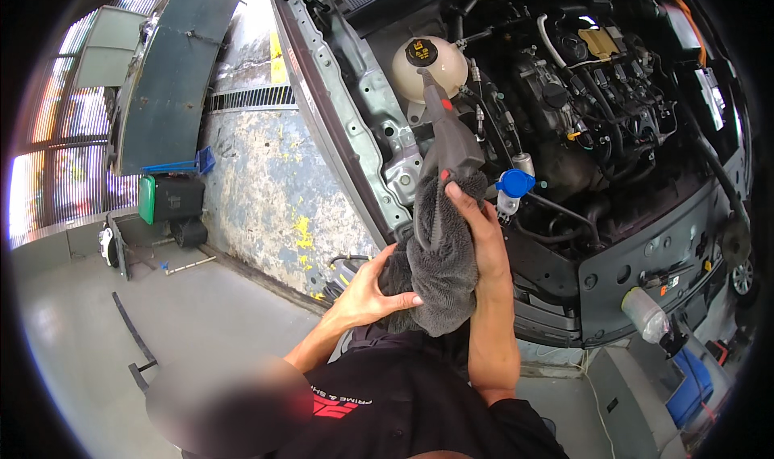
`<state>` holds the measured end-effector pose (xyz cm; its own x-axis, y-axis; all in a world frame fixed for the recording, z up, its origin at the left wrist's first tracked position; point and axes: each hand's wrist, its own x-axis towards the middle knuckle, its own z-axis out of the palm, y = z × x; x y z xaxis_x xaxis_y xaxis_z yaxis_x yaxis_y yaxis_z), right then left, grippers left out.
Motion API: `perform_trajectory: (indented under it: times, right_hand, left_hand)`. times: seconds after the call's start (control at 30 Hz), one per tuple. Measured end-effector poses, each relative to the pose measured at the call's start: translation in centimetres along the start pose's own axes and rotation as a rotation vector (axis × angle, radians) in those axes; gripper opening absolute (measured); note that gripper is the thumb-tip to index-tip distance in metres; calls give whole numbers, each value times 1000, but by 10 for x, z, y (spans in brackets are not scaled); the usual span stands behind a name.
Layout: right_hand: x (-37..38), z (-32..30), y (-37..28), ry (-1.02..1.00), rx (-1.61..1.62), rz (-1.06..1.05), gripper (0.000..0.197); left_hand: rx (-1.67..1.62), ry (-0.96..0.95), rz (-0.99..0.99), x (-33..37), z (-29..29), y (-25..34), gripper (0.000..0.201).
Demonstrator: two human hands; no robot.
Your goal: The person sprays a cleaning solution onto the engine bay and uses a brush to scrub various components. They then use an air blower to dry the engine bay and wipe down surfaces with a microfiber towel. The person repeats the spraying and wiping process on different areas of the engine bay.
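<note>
A dark grey tool (453,141) with a tapered nozzle and red accents points up toward the white coolant tank (435,70) with a black cap. A fluffy grey microfiber cloth (443,278) is wrapped about its lower part, hiding the handle. My right hand (482,229) is closed on the cloth and tool from the right, thumb near a red accent. From the left, my left hand (367,294) grips the cloth's lower side between thumb and fingers. Just right of my right hand stands a filler neck with a blue cap (516,182).
The car's engine (576,96) with hoses and wiring fills the upper right. Its green-grey front frame (355,80) runs along the left of the bay. A clear bottle (645,314) lies at the lower right. A green-lidded bin (165,199) stands on the floor at left.
</note>
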<state>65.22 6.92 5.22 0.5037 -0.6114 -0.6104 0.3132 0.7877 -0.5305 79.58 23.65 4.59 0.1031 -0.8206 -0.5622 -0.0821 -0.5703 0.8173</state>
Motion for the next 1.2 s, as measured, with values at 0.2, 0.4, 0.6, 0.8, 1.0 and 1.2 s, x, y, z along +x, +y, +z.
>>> perform_trajectory:
  times: [0.2,0.4,0.6,0.8,1.0,1.2]
  right_hand:
    - [1,6,10,15,-164,-45,37]
    - [-4,-1,21,64,-277,-143,35]
    - [6,-19,31,-73,-143,-104,38]
    - [8,-38,38,-49,-214,-102,49]
    - [-5,-43,34,-75,-172,-125,40]
    - [-28,-54,50,-129,-146,-68,37]
  left_hand:
    - [-97,-112,30,-4,3,-6,93]
    - [70,20,156,-20,15,-25,82]
    - [63,-132,-24,-14,21,-10,75]
    - [110,-187,-73,-22,35,7,77]
    - [67,-164,-7,-29,53,-4,82]
    - [85,-124,39,-44,71,-10,70]
